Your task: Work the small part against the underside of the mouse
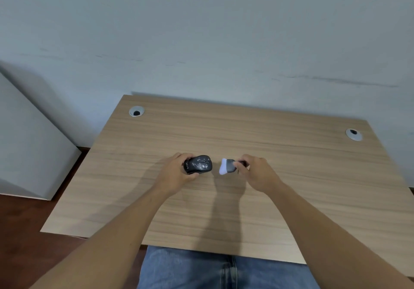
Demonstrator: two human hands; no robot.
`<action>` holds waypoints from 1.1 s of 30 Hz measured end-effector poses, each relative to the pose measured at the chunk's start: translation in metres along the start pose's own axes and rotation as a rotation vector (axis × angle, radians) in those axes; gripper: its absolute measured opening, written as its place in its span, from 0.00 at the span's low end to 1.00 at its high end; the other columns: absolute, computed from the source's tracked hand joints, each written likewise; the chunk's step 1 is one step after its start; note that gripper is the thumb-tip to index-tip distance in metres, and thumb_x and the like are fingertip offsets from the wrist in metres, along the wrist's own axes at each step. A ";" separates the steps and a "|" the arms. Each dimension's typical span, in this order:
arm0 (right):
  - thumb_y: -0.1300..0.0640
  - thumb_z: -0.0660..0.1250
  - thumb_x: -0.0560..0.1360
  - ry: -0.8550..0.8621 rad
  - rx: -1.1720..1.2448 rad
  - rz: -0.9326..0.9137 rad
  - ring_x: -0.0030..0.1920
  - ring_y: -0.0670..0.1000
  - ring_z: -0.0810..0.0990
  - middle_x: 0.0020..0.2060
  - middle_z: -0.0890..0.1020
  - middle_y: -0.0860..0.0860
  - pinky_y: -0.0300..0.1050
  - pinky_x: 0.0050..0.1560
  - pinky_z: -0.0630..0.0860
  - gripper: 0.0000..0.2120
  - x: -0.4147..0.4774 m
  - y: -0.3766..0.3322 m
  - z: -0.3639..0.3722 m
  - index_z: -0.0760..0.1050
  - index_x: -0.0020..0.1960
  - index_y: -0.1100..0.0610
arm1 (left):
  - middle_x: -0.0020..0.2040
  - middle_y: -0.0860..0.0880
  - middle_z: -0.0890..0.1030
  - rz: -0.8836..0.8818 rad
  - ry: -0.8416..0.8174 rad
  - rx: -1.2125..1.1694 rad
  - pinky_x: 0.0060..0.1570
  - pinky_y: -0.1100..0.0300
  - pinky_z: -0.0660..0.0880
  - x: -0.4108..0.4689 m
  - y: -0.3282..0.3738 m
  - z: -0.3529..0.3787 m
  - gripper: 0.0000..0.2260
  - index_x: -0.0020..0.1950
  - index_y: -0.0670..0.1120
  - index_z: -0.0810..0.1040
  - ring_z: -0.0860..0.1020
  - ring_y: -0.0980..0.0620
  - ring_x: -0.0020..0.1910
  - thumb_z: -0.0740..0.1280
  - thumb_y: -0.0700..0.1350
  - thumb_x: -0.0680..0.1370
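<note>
Basically, wooden surface carries both items, mid-area. Left hand grips a black computer mouse, its top flecked with white specks, so cleaning looks barely begun. Right hand pinches the dark handle of a small brush, white bristles pointing toward the mouse, just beside it, not touching. Sweeping seemingly all left.

The tabletop is light wood with long brown lines. It has two round cable holes, one at the far left corner and one at the far right corner.
</note>
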State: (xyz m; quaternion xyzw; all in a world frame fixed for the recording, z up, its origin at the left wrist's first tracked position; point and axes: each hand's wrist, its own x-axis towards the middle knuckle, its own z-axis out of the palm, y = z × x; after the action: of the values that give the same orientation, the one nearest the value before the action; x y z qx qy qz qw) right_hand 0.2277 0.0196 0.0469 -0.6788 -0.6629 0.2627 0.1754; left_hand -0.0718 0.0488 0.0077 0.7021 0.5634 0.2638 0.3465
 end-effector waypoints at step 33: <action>0.51 0.67 0.81 0.105 0.040 -0.036 0.37 0.57 0.75 0.38 0.80 0.54 0.52 0.37 0.72 0.14 -0.005 -0.058 -0.005 0.73 0.43 0.61 | 0.52 0.67 0.80 0.128 -0.130 0.264 0.61 0.47 0.73 0.008 0.037 0.009 0.30 0.69 0.65 0.82 0.71 0.57 0.59 0.76 0.66 0.67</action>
State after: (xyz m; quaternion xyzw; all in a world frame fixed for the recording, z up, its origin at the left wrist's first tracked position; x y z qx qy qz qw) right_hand 0.1841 0.0191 0.0851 -0.6760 -0.6594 0.2368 0.2282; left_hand -0.0403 0.0502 0.0309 0.7918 0.5235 0.1629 0.2693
